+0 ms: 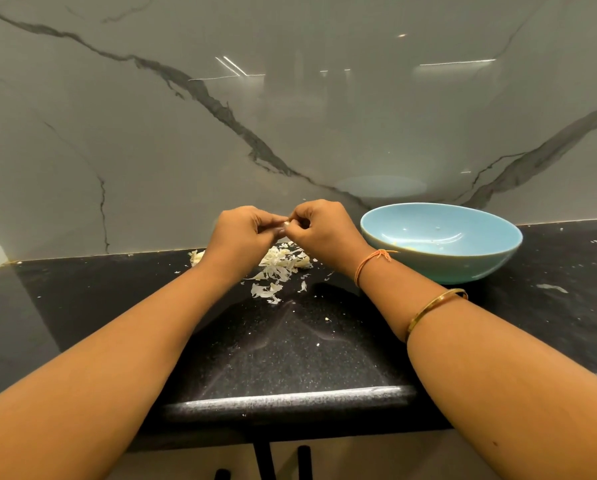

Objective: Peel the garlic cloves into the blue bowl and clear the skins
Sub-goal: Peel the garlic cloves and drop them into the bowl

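— Forearms [117, 358] are being stretched forward over the black counter [290, 351]. What is being held?
— A small garlic clove [286, 222] is being pinched between the curled fingertips of the left hand [241, 233] and the right hand [319, 230], raised above the counter.
— And around it?
— Garlic skins [278, 266] are lying heaped just beneath the hands; the blue bowl [463, 268] is sitting near the right wrist, pale bits being held inside.

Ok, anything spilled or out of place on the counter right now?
Mostly expected mess: garlic skins lie scattered on the black counter beneath the left hand and right hand, which pinch a garlic clove. Stray flakes reach past the blue bowl, and a pale smear sits to its right.
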`<state>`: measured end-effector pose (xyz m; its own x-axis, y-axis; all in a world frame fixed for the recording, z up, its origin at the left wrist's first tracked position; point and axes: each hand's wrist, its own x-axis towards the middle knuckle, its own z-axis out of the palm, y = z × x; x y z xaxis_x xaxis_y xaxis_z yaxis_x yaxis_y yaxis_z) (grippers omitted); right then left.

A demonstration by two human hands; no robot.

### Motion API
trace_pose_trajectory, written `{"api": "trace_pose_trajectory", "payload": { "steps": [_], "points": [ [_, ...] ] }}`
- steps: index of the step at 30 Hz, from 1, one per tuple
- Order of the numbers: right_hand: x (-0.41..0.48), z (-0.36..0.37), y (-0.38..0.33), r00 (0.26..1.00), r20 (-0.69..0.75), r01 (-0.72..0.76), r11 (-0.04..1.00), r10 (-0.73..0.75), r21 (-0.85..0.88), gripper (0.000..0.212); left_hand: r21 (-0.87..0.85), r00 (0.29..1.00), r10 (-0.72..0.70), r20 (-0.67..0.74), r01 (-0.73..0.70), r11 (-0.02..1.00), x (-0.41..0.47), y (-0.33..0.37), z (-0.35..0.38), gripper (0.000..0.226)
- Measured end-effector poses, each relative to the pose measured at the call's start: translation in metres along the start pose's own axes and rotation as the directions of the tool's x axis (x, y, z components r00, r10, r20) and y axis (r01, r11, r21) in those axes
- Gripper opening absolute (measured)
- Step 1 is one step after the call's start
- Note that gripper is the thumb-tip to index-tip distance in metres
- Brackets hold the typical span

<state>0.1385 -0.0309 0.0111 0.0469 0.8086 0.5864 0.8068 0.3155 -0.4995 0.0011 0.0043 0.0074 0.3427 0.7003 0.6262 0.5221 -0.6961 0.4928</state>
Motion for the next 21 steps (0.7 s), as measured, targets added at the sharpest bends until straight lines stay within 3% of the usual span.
{"api": "trace_pose_trajectory", "payload": {
  "steps": [3,6,8,11,21],
  "points": [
    [0.0005,0.0009,0.0003,0.999,0.001,-0.046,0.994,0.046,0.103,0.023,-0.214,0.991,-0.137,0.004,0.135,0.967,0.0021,-0.0046,0.0000,0.030],
    [0.0022,0.0020,0.0026,0.996,-0.017,-0.082,0.989,0.084,0.121,0.030,-0.292,0.985,-0.171,0.005,0.165,0.942,0.0025,-0.0058,-0.0008,0.022],
    [0.0026,0.0001,0.0031,0.996,-0.046,-0.077,0.992,0.081,0.099,0.029,-0.295,0.985,-0.171,-0.001,0.163,0.942,0.0020,-0.0053,-0.0013,0.015],
    [0.0010,-0.0024,0.0012,0.996,-0.081,-0.025,0.988,0.038,0.154,0.013,-0.277,0.985,-0.173,0.003,0.167,0.946,0.0014,-0.0052,-0.0016,0.018],
    [-0.0019,-0.0011,0.0007,0.998,-0.055,-0.001,0.974,0.014,0.226,0.012,-0.266,0.983,-0.183,-0.014,0.172,0.948,0.0005,-0.0024,-0.0010,0.009]
  ]
}}
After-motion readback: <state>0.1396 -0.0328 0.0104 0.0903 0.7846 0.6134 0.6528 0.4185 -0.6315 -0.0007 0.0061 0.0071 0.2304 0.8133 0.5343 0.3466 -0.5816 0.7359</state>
